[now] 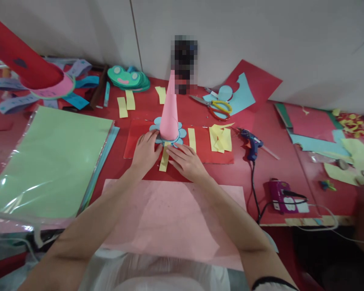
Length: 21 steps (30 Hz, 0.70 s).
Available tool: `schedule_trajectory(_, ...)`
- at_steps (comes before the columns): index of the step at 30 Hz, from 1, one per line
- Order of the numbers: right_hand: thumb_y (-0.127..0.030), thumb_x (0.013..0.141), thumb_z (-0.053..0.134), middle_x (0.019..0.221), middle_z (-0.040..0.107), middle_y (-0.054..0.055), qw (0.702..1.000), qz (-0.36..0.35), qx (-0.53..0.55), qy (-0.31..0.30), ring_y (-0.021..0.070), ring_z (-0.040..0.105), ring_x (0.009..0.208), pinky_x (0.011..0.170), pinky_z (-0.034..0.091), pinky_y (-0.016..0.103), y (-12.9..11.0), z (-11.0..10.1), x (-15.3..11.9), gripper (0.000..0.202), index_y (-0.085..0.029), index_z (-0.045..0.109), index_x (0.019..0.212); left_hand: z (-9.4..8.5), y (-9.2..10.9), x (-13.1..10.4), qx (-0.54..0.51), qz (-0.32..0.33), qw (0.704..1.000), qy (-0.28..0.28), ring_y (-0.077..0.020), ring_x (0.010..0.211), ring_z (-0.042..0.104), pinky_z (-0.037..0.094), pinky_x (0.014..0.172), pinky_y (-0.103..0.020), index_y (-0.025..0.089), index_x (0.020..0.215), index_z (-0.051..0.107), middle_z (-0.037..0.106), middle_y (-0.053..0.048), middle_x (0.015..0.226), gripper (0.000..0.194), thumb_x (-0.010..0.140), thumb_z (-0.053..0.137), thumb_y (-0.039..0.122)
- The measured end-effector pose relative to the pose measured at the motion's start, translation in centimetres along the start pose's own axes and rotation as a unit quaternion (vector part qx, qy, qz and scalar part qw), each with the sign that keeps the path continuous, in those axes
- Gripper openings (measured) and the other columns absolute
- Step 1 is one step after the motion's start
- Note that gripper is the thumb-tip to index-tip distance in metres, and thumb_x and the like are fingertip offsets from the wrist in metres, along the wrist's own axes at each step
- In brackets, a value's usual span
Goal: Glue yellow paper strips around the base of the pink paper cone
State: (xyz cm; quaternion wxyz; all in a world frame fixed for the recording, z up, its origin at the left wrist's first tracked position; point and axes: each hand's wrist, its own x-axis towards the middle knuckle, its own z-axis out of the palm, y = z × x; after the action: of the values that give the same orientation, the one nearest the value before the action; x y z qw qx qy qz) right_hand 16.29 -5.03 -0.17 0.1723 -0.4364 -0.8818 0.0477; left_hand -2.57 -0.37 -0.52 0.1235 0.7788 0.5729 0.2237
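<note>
A pink paper cone (169,117) stands upright on a blue paper flower (182,133) with rounded petals. My left hand (147,149) rests at the flower's left front, fingers extended over the petals and thumb apart. At the right front, my right hand (186,161) lies with its fingers stretched out, touching the flower's edge and a yellow paper strip (163,163). This strip runs from the cone's base toward me, between both hands. Beneath lies a red sheet (133,139). Another yellow strip (192,139) lies just right of the flower. My fingertips partly cover the petals.
A glue gun (252,144) with a cable and scissors (212,105) lie to the right. Nearby are yellow paper pieces (226,139) and a purple box (280,196). Green sheets in plastic (54,161) lie left, below a red cone (27,56). Frog-face cutouts (129,79) sit behind.
</note>
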Motion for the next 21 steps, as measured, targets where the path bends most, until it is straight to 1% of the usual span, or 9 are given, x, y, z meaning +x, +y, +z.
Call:
schedule_trajectory(3,-0.034,0.101,0.037,0.145,0.051,0.001,1.000,0.003,-0.017,-0.017,0.0211,0.040,0.140,0.116,0.034,0.043,0.00,0.29,0.17,0.044,-0.020,0.052,0.139,0.08,-0.11,-0.01,0.005,0.002,1.000,-0.001,-0.0280,0.129,0.050,0.039,0.110,-0.046,0.017,0.128,0.054,0.056,-0.012,0.135,0.039,0.090,0.049,0.021)
schedule_trajectory(7,-0.038,0.101,0.036,0.149,0.046,0.001,0.999,0.005,-0.032,-0.032,0.0219,0.033,0.144,0.120,0.029,0.047,0.02,0.40,0.24,0.047,-0.022,0.045,0.144,0.11,-0.14,-0.05,0.020,0.011,1.000,-0.011,-0.0277,0.129,0.050,0.037,0.112,-0.046,0.015,0.130,0.053,0.055,-0.013,0.137,0.040,0.090,0.047,0.020)
schedule_trajectory(9,-0.038,0.101,0.033,0.150,0.044,-0.001,0.998,0.005,-0.034,-0.043,0.0218,0.030,0.146,0.121,0.027,0.047,0.03,0.39,0.26,0.048,-0.021,0.043,0.145,0.15,-0.10,-0.08,0.024,0.011,1.000,-0.013,-0.0278,0.130,0.049,0.036,0.113,-0.046,0.015,0.131,0.053,0.054,-0.014,0.138,0.041,0.091,0.046,0.019)
schedule_trajectory(14,-0.036,0.102,0.029,0.151,0.041,-0.003,0.998,0.006,-0.027,-0.064,0.0211,0.028,0.146,0.123,0.021,0.046,0.23,0.04,0.41,0.048,-0.020,0.043,0.145,0.21,0.02,-0.09,0.016,0.005,1.000,-0.015,-0.0283,0.131,0.047,0.035,0.115,-0.044,0.011,0.131,0.053,0.053,-0.015,0.139,0.042,0.090,0.045,0.018)
schedule_trajectory(18,-0.034,0.102,0.028,0.151,0.042,-0.003,0.997,0.000,-0.012,-0.076,0.0206,0.027,0.147,0.123,0.019,0.051,0.58,-0.34,0.59,0.046,-0.023,0.042,0.145,0.26,-0.02,-0.06,0.012,0.005,1.000,-0.014,-0.0285,0.131,0.048,0.035,0.115,-0.044,0.012,0.131,0.053,0.053,-0.016,0.138,0.042,0.090,0.046,0.018)
schedule_trajectory(21,-0.032,0.103,0.027,0.151,0.042,-0.003,0.997,0.003,-0.006,-0.083,0.0198,0.026,0.147,0.123,0.019,0.052,0.75,-0.41,0.66,0.046,-0.025,0.041,0.146,0.34,-0.13,-0.07,0.014,0.006,1.000,-0.013,-0.0286,0.130,0.048,0.035,0.115,-0.046,0.013,0.132,0.052,0.053,-0.015,0.138,0.043,0.090,0.045,0.019)
